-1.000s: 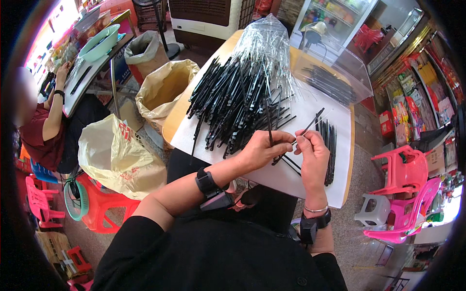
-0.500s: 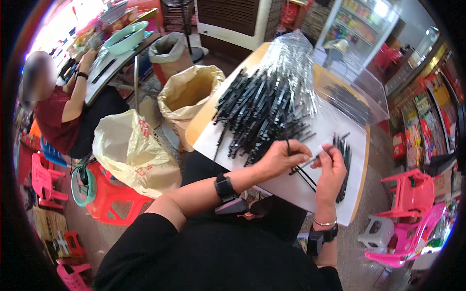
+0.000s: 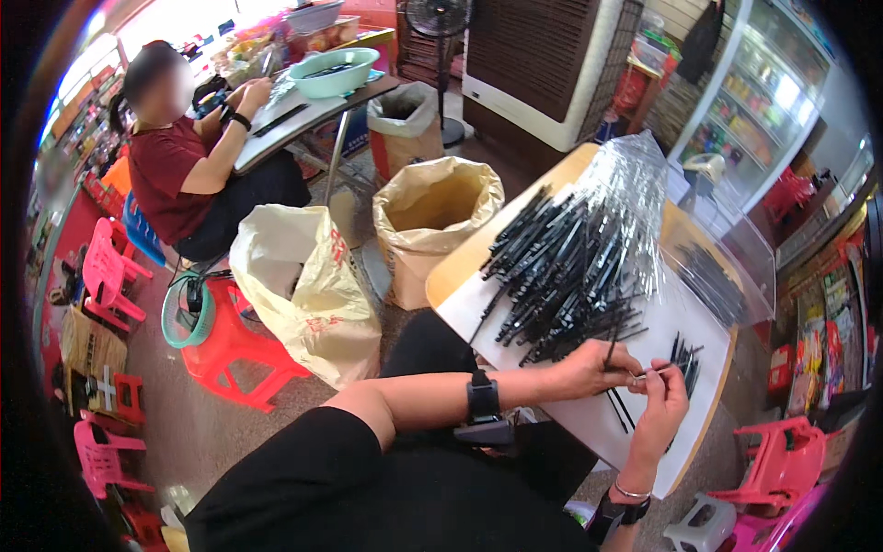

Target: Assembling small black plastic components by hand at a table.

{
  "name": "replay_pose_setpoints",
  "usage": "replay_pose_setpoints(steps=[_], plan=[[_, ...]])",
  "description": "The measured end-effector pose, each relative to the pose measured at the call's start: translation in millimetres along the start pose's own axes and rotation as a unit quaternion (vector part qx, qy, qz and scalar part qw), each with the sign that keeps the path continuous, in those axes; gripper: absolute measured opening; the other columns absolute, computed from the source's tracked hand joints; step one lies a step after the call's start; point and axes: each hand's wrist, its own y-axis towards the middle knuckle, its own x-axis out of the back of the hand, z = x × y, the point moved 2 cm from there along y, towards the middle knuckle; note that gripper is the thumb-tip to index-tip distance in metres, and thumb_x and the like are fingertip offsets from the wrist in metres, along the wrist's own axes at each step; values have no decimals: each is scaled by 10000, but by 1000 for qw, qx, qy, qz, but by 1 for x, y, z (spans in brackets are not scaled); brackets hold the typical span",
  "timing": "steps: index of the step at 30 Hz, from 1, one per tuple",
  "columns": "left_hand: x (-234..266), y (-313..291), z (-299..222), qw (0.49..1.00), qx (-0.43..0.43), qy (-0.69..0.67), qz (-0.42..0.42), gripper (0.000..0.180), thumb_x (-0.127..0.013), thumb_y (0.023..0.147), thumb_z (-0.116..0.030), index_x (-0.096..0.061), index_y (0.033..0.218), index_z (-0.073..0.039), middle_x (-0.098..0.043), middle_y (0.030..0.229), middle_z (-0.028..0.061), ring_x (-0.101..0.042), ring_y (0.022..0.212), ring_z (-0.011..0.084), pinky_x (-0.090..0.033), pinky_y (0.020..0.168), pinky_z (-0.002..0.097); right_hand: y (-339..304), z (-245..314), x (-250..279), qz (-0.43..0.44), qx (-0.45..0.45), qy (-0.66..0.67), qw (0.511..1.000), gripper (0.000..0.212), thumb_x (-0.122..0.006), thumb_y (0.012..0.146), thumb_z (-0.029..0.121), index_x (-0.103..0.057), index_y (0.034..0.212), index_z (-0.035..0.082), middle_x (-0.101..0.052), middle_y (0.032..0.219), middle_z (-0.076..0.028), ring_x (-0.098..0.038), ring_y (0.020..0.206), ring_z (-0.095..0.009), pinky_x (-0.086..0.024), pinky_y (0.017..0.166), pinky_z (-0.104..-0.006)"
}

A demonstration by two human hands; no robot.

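Observation:
Over the near part of a white-topped table (image 3: 589,437), my two hands almost meet. My left hand (image 3: 589,372) is closed in a pinch, with a thin black strip (image 3: 614,342) poking up from its fingers. More thin black strips stick out below it. My right hand (image 3: 667,396) pinches a small whitish piece (image 3: 640,375) right at my left fingertips; its kind is too small to tell. Beyond my hands lies a big heap of black strips (image 3: 543,285), its far end inside clear plastic wrap (image 3: 625,184). A smaller bunch of black strips (image 3: 682,359) lies beside my right hand.
Dark strips in a clear plastic container (image 3: 759,276) lie at the table's right corner. Two open sacks, one tan (image 3: 414,248) and one pale yellow (image 3: 340,331), stand left of the table. A person (image 3: 198,152) sits working at another table with a green basin (image 3: 333,78).
The whole view has swung left, so everything sits farther right. Both hands have come closer together, and the white piece now shows less between them.

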Motion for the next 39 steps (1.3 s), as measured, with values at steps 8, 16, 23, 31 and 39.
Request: replay_pose_setpoints(steps=[8, 16, 23, 31, 39], plan=[[-9, -4, -17, 996, -88, 17, -25, 105, -625, 798, -53, -603, 875, 14, -616, 788, 100, -611, 708, 202, -476, 644, 306, -8, -16, 6, -52, 40, -75, 995, 109, -486, 887, 62, -531, 918, -33, -526, 712, -39, -507, 632, -92, -441, 598, -238], [-7, -7, -19, 999, -47, -27, 3, 79, -582, 828, -44, -588, 866, 25, -624, 747, 106, -597, 667, 188, -469, 627, 298, -5, -24, 4, -34, 81, -94, 992, 105, -471, 915, 101, -514, 910, 5, -480, 677, -12, -442, 584, -73, -380, 550, -218], [-5, -1, -6, 996, 38, -76, 17, 138, -581, 845, -104, -576, 853, 34, -603, 668, 49, -543, 572, 124, -447, 534, 265, 1, -24, -6, -47, 100, -117, 987, 136, -439, 932, 122, -508, 924, 5, -464, 673, -14, -417, 559, -71, -354, 508, -216], [-7, 0, -5, 981, 101, -162, 31, 152, -565, 865, -120, -573, 821, 25, -577, 657, 1, -478, 544, 68, -405, 487, 236, -1, -17, -7, -31, 60, -121, 990, 156, -423, 930, 105, -508, 977, -18, -490, 742, -22, -419, 595, -74, -364, 525, -219], [-11, -2, -3, 994, 50, -93, 6, 146, -591, 847, -113, -568, 798, 22, -522, 616, 64, -470, 555, 114, -402, 515, 276, -8, -19, 2, -28, 60, -143, 987, 255, -436, 906, 76, -507, 1124, -34, -518, 837, -36, -439, 639, -83, -386, 579, -226]])
